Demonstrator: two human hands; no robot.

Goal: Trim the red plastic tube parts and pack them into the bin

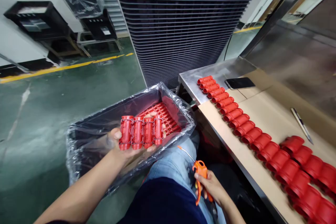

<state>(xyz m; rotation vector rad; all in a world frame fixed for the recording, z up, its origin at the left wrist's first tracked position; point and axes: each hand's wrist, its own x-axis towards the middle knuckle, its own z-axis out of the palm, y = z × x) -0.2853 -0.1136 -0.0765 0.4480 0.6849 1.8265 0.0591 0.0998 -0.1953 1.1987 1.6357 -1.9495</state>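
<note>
My left hand [128,152] is closed around several red ribbed plastic half-shells [138,133], lined up side by side with their hollow faces toward me. It holds them over a dark bin [91,126] lined with clear plastic film. Inside that bin lie more red plastic parts [168,115] in rows. Down by my right thigh, my right hand [211,185] grips an orange air blow gun [201,169]. The gun's thin bent nozzle points up and left toward the bin's near edge.
On the workbench [189,78] to the right, red tubular parts [244,127] stand in a long row, with a second short row nearby. A phone [240,83] and a pen [301,126] lie on its cardboard cover. A large louvred cooler [178,35] stands ahead; black crates [39,21] are far left.
</note>
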